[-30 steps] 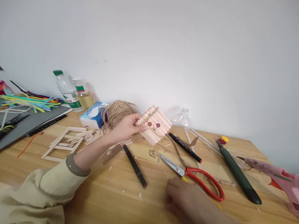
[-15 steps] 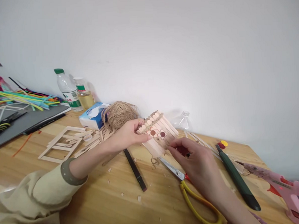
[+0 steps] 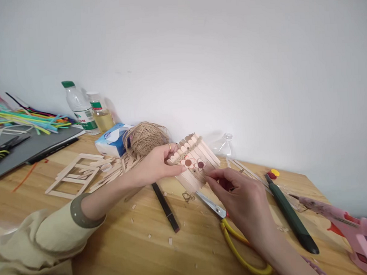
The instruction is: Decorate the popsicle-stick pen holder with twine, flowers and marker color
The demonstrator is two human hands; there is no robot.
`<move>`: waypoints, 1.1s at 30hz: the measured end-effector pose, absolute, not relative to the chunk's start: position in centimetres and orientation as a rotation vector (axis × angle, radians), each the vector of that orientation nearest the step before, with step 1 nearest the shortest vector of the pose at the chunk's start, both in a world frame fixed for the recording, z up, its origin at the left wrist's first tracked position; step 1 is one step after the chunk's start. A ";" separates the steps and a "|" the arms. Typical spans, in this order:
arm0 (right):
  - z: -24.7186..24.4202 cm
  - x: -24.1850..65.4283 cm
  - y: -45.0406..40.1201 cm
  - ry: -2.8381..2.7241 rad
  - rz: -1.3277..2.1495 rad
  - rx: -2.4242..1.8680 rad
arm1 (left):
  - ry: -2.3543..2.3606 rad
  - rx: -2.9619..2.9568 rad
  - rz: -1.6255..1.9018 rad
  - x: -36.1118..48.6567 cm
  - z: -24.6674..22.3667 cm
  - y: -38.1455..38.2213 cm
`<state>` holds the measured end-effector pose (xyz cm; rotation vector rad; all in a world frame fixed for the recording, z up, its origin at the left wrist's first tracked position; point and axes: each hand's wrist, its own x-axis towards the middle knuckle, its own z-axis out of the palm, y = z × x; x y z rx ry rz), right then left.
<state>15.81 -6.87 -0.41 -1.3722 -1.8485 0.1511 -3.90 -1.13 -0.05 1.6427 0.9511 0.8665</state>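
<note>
Now both hands are on the piece: the R hand point(image 3: 242, 195), down by the scissors point(image 3: 217, 211) a second ago, has come up to the lower R edge of the craft-stick panel point(image 3: 196, 152), so a one-handed hold is now two-handed, w/ attention, by the look of it, on that edge. The panel, w/ a twine band point(image 3: 188, 150) across its upper part & two dark-centred flowers point(image 3: 188, 163) on its face, sits tilted over the table point(image 3: 130, 245), near the twine ball point(image 3: 146, 138). L hand point(image 3: 156, 165) grips the L side, thumb on the front by a flower, other fingers behind; its arm reaches in from lower L, tan sleeve point(image 3: 45, 241) ending short of the wrist. The R arm angles up from lower R, hiding part of the scissors, thumb & index pinched together, remaining fingers curled in. Whether that pinch has the panel itself or a bit of something on it can't be told at this res. A dark marker point(image 3: 166, 209) lies btwn the forearms; pink glue gun point(image 3: 339, 214) lies off to the R, untouched.
</note>
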 end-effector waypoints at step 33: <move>-0.3 16.9 -6.4 -2.104 0.084 -1.023 | 0.880 1.607 0.866 -4.5 0.0 -0.8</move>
